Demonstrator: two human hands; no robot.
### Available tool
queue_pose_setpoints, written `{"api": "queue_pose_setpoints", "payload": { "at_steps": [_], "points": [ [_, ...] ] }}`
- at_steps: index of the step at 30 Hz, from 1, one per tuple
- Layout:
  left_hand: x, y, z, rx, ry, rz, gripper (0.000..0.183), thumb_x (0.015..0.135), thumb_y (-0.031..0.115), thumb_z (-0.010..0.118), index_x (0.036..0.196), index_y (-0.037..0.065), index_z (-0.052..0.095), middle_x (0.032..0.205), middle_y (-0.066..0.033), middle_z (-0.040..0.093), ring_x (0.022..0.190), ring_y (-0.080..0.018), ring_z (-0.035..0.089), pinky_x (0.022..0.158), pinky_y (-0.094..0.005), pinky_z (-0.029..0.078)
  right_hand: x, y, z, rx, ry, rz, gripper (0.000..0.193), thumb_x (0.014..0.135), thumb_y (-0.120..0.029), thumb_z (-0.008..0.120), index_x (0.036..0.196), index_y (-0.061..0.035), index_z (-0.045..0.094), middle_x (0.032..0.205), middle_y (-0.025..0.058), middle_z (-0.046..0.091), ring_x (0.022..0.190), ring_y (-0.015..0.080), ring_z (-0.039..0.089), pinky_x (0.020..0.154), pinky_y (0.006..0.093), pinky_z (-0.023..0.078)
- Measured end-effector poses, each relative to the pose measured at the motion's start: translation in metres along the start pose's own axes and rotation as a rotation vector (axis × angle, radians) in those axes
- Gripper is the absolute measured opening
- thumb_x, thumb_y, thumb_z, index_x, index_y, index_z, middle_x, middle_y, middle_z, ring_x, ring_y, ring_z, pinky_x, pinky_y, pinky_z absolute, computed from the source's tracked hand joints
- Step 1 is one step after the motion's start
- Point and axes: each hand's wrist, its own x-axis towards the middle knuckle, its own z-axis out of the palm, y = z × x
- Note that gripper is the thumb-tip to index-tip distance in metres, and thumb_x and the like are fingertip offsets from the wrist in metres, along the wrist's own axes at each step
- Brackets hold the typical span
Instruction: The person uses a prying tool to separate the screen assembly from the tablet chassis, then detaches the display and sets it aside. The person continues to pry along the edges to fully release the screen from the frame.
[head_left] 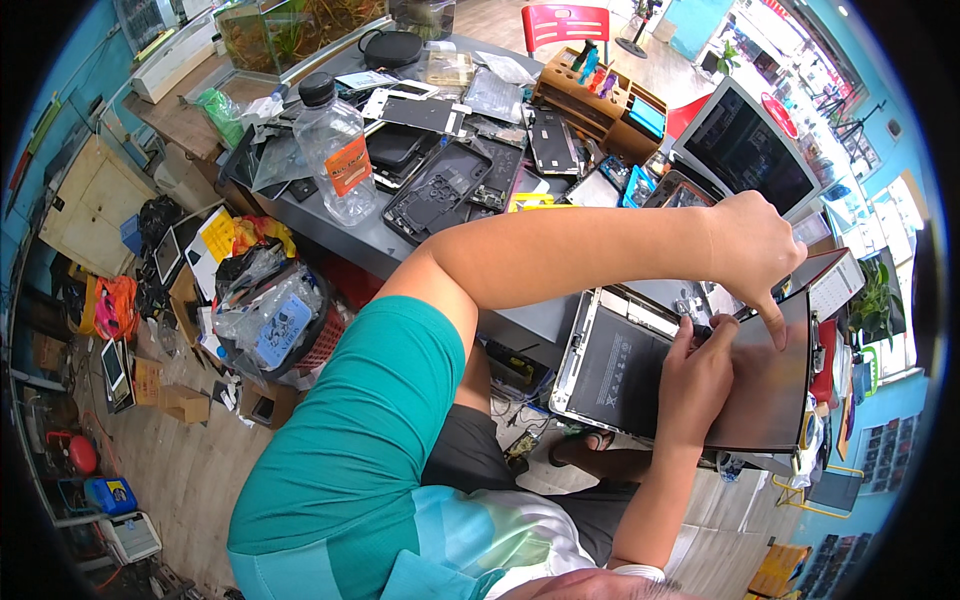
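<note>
An opened tablet (572, 388) lies at the table's front edge, its black battery (622, 372) exposed. To its right a dark display panel (770, 385) stands tilted up from the body. My left hand (755, 245) reaches across at the panel's upper edge. One digit stretches down over the panel's face, and the other fingers are curled. Below it my right hand (697, 385) is closed in a pinch between the tablet body and the panel. A small dark thing shows at its fingertips, too hidden to name.
Left on the table (395, 245) stand a clear bottle (338, 165) and a black tablet shell (440, 190). Beyond are a wooden tool organizer (590, 105) and a laptop (745, 145). A basket full of plastic waste (270, 310) is on the floor at left.
</note>
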Motion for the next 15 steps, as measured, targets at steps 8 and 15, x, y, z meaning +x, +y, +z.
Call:
{"api": "queue_pose_setpoints", "payload": {
  "at_steps": [8, 15],
  "points": [
    [0.0001, 0.0005, 0.0004, 0.001, 0.015, 0.006, 0.116, 0.067, 0.103, 0.068, 0.101, -0.007, 0.073, 0.078, -0.0199, 0.077, 0.076, -0.0374, 0.081, 0.070, -0.0450, 0.066, 0.0004, 0.0036, 0.0015, 0.007, 0.055, -0.082, 0.027, 0.109, -0.013, 0.067, 0.127, -0.0007, 0.052, 0.103, 0.0313, 0.074, 0.092, 0.0533, 0.073, 0.072, 0.0585, 0.057],
    [0.0000, 0.0006, -0.0011, -0.007, 0.002, 0.000, 0.114, 0.067, 0.102, 0.069, 0.101, -0.006, 0.073, 0.078, -0.0199, 0.077, 0.075, -0.0373, 0.081, 0.069, -0.0452, 0.066, -0.0012, 0.0060, 0.0031, -0.003, 0.065, -0.107, 0.027, 0.107, -0.010, 0.068, 0.126, 0.0008, 0.052, 0.100, 0.0305, 0.074, 0.089, 0.0524, 0.073, 0.072, 0.0571, 0.058]
  ]
}}
